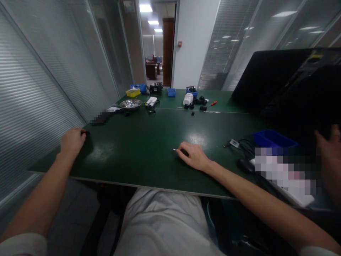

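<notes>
On the left part of the green table (128,142), my left hand (72,142) has its fingers closed on a small dark object (86,132) near the table's left edge. My right hand (194,155) rests over the middle of the table, closed round a thin tool whose pale metal tip (174,149) sticks out to the left. Most of that tool is hidden by my fingers. The two hands are far apart.
A metal bowl (131,104), a white device (151,101), black parts (199,101) and an orange screwdriver (214,103) lie further back. At the right are a blue tray (274,138), cables, a dark monitor (271,76) and another person's hand (329,153).
</notes>
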A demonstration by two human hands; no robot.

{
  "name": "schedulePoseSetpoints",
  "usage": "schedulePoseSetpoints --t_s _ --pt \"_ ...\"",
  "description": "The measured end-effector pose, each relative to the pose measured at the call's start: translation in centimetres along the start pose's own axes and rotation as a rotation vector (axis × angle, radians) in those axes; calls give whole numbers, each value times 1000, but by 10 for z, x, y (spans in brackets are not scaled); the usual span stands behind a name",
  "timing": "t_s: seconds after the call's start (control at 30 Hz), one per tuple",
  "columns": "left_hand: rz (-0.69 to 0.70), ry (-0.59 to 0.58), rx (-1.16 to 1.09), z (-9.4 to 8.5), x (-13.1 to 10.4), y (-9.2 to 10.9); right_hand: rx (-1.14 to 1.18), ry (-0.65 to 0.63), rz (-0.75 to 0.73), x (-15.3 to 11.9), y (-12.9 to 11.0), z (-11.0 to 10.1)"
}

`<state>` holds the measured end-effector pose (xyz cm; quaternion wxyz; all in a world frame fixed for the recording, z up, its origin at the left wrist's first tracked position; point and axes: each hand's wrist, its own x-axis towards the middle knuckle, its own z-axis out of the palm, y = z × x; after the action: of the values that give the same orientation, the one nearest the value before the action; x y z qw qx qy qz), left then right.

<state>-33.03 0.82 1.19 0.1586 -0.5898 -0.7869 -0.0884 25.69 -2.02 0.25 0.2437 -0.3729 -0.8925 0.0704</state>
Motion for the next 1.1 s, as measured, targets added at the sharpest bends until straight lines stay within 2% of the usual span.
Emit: schedulePoseSetpoints --t_s 0.23,0.3,0.37,0.47,0.6,0.7,0.77,0.83,0.97,1.1 --pt "-111 -37 -345 0 4 2 -4 -24 -12 0 -2 -1" --pt "-65 -59 -415 -1 7 11 -15 -29 -16 1 -3 0" --pt "8 -132 -499 -3 9 35 -25 -34 -20 1 -3 0" --pt "174 -317 -705 -11 2 98 -30 -43 -24 2 -3 0" --pt "551 -598 -987 -26 -34 216 -38 -52 -20 1 -4 -1" --pt "746 -677 -1140 -34 -66 289 -55 -48 -18 0 -5 -1" --pt "779 -676 -1225 -36 -81 314 -60 -50 -23 0 -5 -2" --pt "784 -641 -1247 -33 -87 322 -62 -58 -26 0 -6 -3" --pt "800 -556 -1198 -27 -87 311 -75 -80 -9 1 -6 -4" --pt "804 -540 -1154 -29 -86 305 -88 -73 -5 1 -5 -3"
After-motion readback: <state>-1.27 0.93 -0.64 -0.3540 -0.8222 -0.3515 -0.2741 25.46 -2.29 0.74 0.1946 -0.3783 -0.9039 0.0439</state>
